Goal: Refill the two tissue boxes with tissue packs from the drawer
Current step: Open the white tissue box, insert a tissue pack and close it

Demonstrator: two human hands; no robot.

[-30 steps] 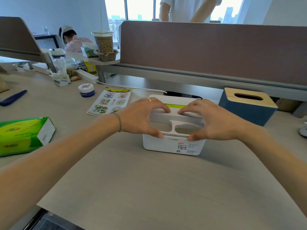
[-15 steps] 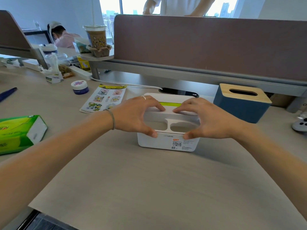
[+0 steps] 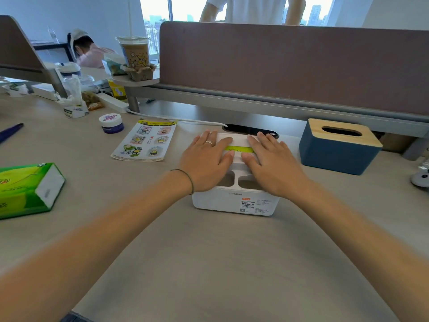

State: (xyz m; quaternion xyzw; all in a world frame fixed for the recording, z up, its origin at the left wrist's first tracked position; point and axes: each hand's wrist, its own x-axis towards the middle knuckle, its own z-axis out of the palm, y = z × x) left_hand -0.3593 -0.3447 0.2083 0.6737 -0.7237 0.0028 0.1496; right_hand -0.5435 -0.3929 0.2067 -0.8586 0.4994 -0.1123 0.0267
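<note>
A white tissue box stands on the desk in front of me, with a green tissue pack showing through the slot in its lid. My left hand and my right hand lie flat on the lid with straight fingers, pressing on it from above, one on each side of the slot. A blue tissue box with a wooden lid stands to the right, its slot dark. A second green tissue pack lies on the desk at the far left.
A sticker sheet and a small round jar lie left of the white box. A brown partition closes the back of the desk. A drink cup, snacks and a power strip crowd the back left. People are behind the partition.
Both hands were curled over the lid's edges, gripping it; now they lie flat on top of it, further back. The view has shifted slightly.
</note>
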